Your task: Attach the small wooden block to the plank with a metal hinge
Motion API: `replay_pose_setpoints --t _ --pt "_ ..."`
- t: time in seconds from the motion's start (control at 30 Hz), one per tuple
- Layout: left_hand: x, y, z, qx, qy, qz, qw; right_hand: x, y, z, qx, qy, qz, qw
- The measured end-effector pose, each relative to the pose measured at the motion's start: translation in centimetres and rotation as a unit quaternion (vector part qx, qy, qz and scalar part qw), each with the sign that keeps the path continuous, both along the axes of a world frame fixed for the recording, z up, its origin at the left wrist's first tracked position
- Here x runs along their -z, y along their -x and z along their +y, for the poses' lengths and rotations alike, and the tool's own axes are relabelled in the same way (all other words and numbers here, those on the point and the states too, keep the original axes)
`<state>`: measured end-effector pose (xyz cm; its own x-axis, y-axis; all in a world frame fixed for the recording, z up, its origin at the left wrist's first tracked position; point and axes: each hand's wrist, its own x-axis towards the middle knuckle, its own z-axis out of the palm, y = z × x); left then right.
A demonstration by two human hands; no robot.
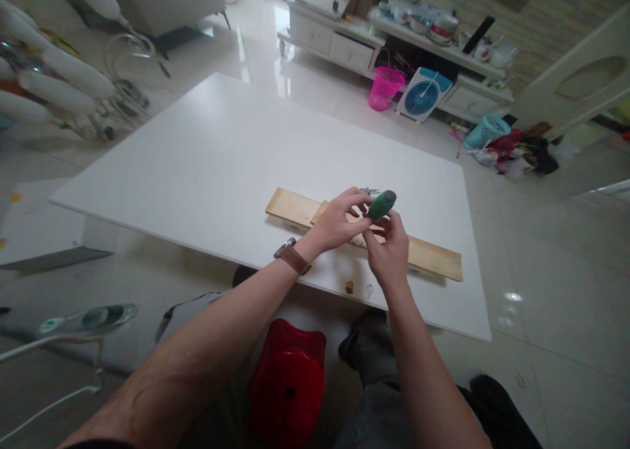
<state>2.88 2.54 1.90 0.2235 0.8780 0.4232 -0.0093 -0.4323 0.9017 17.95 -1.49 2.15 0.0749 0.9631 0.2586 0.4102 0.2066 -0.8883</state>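
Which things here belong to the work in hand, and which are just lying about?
In use: green-handled screwdriver, left hand, right hand, wooden boards, screws.
Lying about: pink basket, fan, red stool, teal basket.

The forearms are bare from elbow to wrist. Just behind the left hand [339, 222] sits a watch [285, 247] with a silvery metal case on a broad brown leather strap [297, 260]. The right hand [391, 252] and its wrist are bare. Grey trousers [377, 370] cover both legs. The edge of a dark sleeve [96, 444] shows at the left upper arm.
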Motion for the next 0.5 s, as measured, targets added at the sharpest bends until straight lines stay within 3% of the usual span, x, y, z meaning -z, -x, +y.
replay_pose_setpoints --t 0.27,0.5 --pt "0.3 -0.5 0.0 -0.005 0.029 -0.014 0.999 -0.6 0.2 -0.1 -0.002 0.008 -0.036 0.999" --pt "0.2 -0.3 -0.2 0.026 0.020 -0.025 0.999 1.0 -0.5 0.4 -0.032 0.054 -0.001 0.998"
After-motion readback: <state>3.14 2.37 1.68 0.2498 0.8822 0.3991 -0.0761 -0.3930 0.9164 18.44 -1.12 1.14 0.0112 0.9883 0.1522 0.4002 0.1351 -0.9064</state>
